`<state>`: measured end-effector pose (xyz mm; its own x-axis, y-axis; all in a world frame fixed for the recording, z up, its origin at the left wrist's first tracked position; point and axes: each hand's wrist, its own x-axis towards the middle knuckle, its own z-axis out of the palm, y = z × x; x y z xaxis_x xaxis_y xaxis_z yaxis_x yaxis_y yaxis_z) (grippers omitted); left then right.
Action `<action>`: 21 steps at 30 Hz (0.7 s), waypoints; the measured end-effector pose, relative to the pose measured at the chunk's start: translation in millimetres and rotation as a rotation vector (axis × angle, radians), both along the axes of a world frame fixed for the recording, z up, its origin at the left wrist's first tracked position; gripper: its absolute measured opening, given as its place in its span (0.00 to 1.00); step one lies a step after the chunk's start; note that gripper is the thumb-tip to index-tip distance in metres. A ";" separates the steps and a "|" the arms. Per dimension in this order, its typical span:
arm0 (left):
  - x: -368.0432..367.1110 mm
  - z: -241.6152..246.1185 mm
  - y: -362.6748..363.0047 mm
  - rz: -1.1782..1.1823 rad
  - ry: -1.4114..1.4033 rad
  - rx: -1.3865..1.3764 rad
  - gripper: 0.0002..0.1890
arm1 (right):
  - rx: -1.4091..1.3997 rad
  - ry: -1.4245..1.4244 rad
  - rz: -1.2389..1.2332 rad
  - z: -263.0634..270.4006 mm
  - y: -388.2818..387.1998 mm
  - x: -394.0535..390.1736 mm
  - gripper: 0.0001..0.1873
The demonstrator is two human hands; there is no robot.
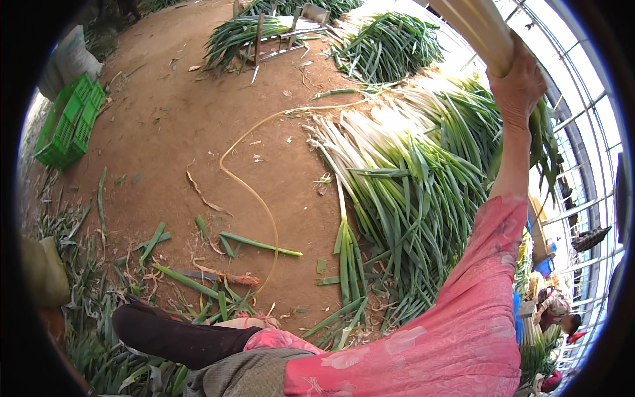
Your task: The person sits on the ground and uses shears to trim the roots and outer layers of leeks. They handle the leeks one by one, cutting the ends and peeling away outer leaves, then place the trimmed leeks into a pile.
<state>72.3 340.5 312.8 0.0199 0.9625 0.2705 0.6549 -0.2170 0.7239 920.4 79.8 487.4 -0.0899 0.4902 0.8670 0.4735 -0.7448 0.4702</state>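
At the upper right, my right hand (pixel 518 82) is raised and closed round thick white long green onion stalks (pixel 476 32); green leaves hang behind the wrist. Below and left of it lies a big heap of long green onions (pixel 416 198), white ends toward the upper left. One separate long onion (pixel 347 253) lies along the heap's left side. A knife with a worn orange handle (pixel 240 280) rests on the soil among cut leaves. My left hand cannot be made out; a pale shape with pink strands is partly hidden behind a dark-covered lower leg (pixel 183 332).
A thin yellowish strip (pixel 253 191) curves over the soil. Green plastic crates (pixel 69 121) stand at left beside a pale sack (pixel 72 62). A metal rack (pixel 285 37) holds more onions at top. Another person (pixel 553 305) bends at far right. Leaf scraps litter the lower left.
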 end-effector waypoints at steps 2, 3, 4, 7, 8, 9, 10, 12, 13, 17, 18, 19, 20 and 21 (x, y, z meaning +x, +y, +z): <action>-29.3 -16.1 -1.5 0.019 -0.032 -0.017 0.25 | -0.072 0.266 -0.497 -40.3 6.7 47.6 0.42; -59.1 -12.2 -17.5 0.072 -0.042 -0.020 0.25 | -0.195 0.547 -0.751 -56.3 34.3 24.2 0.43; -91.7 -28.5 -36.3 0.120 -0.065 -0.065 0.25 | -0.266 0.931 -0.770 -75.9 33.7 68.5 0.43; -95.9 -20.2 -107.4 0.322 -0.173 -0.027 0.24 | -0.477 1.173 -0.105 -254.3 31.9 157.8 0.40; -83.9 5.0 -135.8 0.503 -0.143 0.009 0.24 | -0.593 1.411 -0.096 -302.9 95.6 89.4 0.42; -96.2 6.2 -148.1 0.604 -0.229 0.050 0.23 | -0.666 1.511 0.279 -359.3 130.6 69.9 0.38; -87.6 25.5 -170.8 0.746 -0.158 0.069 0.22 | -0.790 1.539 0.389 -366.1 175.8 -28.8 0.32; -108.8 29.3 -218.9 0.913 -0.296 0.216 0.19 | -0.981 1.586 0.505 -349.5 243.1 -178.0 0.32; -114.6 23.8 -247.3 0.984 -0.382 0.279 0.18 | -1.022 1.659 0.695 -336.0 267.1 -244.7 0.29; -136.6 -13.5 -368.6 1.339 -0.528 0.498 0.14 | -1.232 1.293 1.478 -260.1 301.5 -495.7 0.24; -141.1 -31.9 -395.7 1.385 -0.593 0.530 0.13 | -1.300 1.232 1.668 -245.1 300.0 -544.8 0.23; -143.2 -50.0 -417.6 1.419 -0.664 0.557 0.13 | -1.432 1.333 1.742 -230.2 289.3 -592.1 0.23; -136.8 -65.9 -426.8 1.470 -0.743 0.562 0.11 | -1.564 1.433 1.792 -219.3 278.9 -632.1 0.23; -133.3 -82.8 -430.0 1.524 -0.774 0.525 0.11 | -1.703 1.396 1.824 -224.4 276.5 -667.5 0.23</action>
<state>-61.0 -89.6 230.0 -0.9840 -0.1740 0.0390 0.0555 -0.0908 0.9943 252.9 356.3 263.0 -0.8706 0.4667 0.1559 0.1453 0.5465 -0.8248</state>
